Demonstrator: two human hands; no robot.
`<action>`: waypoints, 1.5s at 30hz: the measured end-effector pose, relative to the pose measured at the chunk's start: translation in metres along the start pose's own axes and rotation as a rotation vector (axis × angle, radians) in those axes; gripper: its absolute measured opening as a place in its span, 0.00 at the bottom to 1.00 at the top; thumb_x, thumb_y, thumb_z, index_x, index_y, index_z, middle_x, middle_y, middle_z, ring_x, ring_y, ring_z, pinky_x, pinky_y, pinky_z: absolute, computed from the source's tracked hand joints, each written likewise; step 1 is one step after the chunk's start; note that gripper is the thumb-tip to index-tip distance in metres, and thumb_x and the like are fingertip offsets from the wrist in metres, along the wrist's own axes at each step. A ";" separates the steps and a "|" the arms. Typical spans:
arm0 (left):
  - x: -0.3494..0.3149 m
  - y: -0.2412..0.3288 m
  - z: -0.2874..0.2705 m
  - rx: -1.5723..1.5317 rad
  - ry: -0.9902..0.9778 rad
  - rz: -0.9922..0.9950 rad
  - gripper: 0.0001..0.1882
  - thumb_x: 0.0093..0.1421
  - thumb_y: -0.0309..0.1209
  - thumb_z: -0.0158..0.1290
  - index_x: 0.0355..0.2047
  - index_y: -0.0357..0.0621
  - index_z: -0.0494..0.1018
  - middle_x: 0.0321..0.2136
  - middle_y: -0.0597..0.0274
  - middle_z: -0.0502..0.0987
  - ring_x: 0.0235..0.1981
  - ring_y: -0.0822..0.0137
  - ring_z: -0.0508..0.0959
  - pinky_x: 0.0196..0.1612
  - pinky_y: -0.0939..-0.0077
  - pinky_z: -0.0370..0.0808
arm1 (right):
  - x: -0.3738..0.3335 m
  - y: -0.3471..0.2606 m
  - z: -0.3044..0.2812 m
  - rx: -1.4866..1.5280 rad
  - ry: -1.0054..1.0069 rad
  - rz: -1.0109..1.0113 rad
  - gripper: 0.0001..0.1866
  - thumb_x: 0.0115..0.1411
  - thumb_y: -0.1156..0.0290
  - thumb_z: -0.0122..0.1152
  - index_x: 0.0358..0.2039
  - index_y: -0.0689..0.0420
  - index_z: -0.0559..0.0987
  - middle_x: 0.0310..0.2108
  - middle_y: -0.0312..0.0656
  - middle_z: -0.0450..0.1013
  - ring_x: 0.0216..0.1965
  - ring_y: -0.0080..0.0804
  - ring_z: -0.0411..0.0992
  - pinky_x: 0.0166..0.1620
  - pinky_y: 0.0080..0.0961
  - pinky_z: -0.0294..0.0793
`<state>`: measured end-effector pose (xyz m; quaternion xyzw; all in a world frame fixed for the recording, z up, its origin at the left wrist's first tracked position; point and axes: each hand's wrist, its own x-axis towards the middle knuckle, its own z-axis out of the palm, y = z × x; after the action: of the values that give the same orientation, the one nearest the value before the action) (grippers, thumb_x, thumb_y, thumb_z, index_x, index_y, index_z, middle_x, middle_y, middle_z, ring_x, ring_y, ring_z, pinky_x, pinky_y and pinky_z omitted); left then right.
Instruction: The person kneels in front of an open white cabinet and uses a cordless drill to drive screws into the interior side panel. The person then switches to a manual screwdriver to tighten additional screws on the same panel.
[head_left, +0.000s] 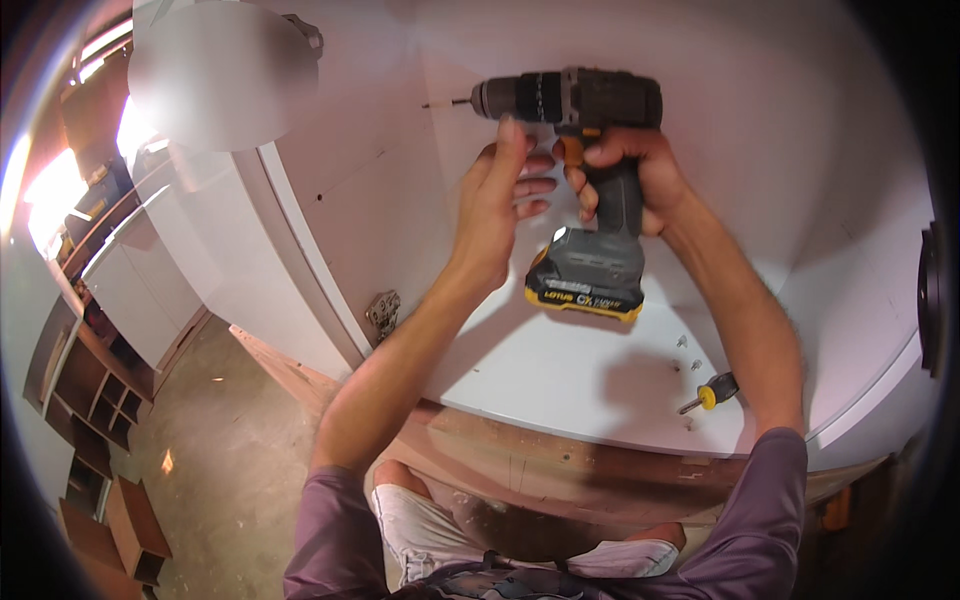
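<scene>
My right hand [640,170] is wrapped round the grip of a dark cordless drill [610,97], a finger by its orange trigger. The drill lies level, its thin bit [445,103] pointing left at the white side panel [370,150]. Whether the tip touches the panel, I cannot tell. Just below the chuck, my left hand [495,200] is open, thumb raised and fingers apart. A battery pack [585,275] with a yellow edge sits under the grip. Lower on the side panel is a metal hinge [383,310], beside my left forearm.
On the white cabinet floor [520,350] lie a yellow-and-black screwdriver [712,392] and several small screws [683,342]. A small dark hole [319,197] marks the side panel. Brown shelf units [105,400] stand beyond the concrete floor [220,450] at left. A pale blurred patch covers the upper left.
</scene>
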<state>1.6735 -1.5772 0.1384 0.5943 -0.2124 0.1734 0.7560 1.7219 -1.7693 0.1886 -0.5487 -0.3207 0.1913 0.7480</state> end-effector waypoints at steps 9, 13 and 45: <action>0.039 -0.013 0.019 -0.036 0.062 0.230 0.41 0.61 0.66 0.59 0.46 0.31 0.75 0.40 0.53 0.80 0.40 0.63 0.79 0.49 0.65 0.73 | -0.006 0.014 0.003 0.008 0.017 0.006 0.14 0.56 0.68 0.60 0.41 0.62 0.77 0.27 0.45 0.76 0.23 0.33 0.77 0.32 0.35 0.80; 0.040 -0.018 0.018 -0.059 0.035 0.255 0.40 0.61 0.65 0.60 0.46 0.32 0.75 0.39 0.55 0.81 0.39 0.64 0.80 0.49 0.65 0.74 | -0.008 0.011 0.005 -0.026 0.072 0.049 0.13 0.57 0.68 0.63 0.41 0.59 0.77 0.28 0.42 0.77 0.23 0.28 0.77 0.31 0.32 0.79; 0.039 -0.035 0.007 -0.162 0.134 0.259 0.33 0.61 0.60 0.64 0.32 0.35 0.75 0.24 0.61 0.77 0.23 0.72 0.73 0.28 0.74 0.70 | 0.004 0.033 0.013 -0.001 0.110 0.083 0.09 0.57 0.68 0.68 0.36 0.56 0.78 0.24 0.38 0.77 0.19 0.22 0.75 0.25 0.25 0.76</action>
<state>1.7242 -1.5914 0.1317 0.4862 -0.2494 0.2910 0.7853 1.7179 -1.7474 0.1608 -0.5715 -0.2561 0.1918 0.7557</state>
